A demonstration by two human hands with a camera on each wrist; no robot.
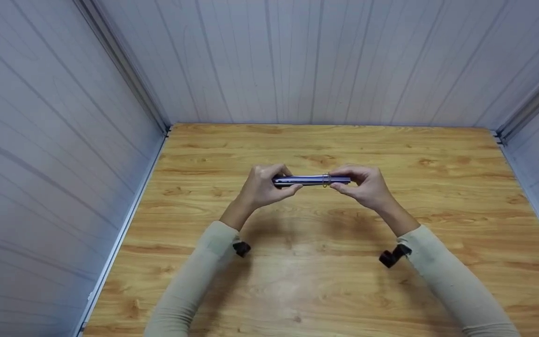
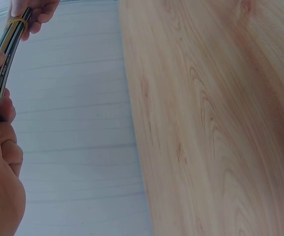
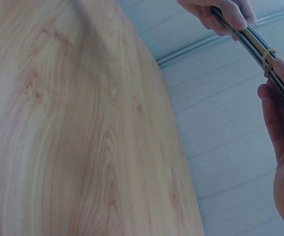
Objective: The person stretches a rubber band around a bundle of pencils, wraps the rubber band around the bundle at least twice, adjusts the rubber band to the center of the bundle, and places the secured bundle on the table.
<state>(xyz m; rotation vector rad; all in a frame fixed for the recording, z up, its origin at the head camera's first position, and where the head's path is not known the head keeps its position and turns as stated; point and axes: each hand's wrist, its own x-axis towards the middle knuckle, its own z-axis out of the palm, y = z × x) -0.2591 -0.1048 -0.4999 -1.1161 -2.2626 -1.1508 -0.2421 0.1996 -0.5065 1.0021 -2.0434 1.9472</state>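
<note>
Both hands raised above the wooden desk [image 1: 325, 290], near its centre, holding one bundle of pens [image 1: 311, 180] level between them

Left hand [image 1: 262, 187] at 9 o'clock of the bundle: fingers curled round its left end, thumb underneath. Left wrist view shows the same grip, dark barrels with a pale stripe running up from the palm [image 2: 2, 64]

Right hand [image 1: 365, 187] at 3 o'clock: fingers pinch the right end. A yellowish rubber band [image 1: 326, 180] wraps the bundle just beside the right fingertips; in the right wrist view the band [image 3: 269, 58] sits touching the thumb of that hand, bundle [image 3: 247, 39] slanting away to the other hand

Bundle clear of the desk surface, not touching it; number of pens in it cannot be told

Surroundings: pale ribbed wall panels [image 1: 297, 61] close the desk in at 12, 9 and 3 o'clock, metal trim in the corners. Beige sleeves [image 1: 194, 281] cover both forearms; a small black camera mount [image 1: 393, 256] hangs at each wrist. Nothing lies between the hands and the bundle
</note>
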